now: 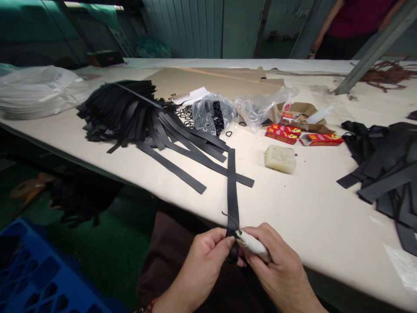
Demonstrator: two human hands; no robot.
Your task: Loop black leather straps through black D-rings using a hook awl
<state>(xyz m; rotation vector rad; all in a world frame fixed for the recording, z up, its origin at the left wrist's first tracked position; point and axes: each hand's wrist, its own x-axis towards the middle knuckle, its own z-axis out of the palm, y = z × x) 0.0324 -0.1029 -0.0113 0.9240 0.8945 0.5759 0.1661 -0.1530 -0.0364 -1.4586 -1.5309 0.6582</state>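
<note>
Hands (208,256) (276,261) close together, black strap (231,191) held between, far end on table (312,204).

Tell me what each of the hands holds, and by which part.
The left hand pinches the black strap at its near end; the right hand grips a small white object around its body.

Waxy, glossy, leathery

A dull, waxy look is shown by the cream rectangular block (280,159). Behind it, gloss is carried by red-and-yellow card boxes (282,134) and crinkled clear plastic film (259,106). To its left, matt, leather-like grain is seen on a long black strip (231,187).
</note>
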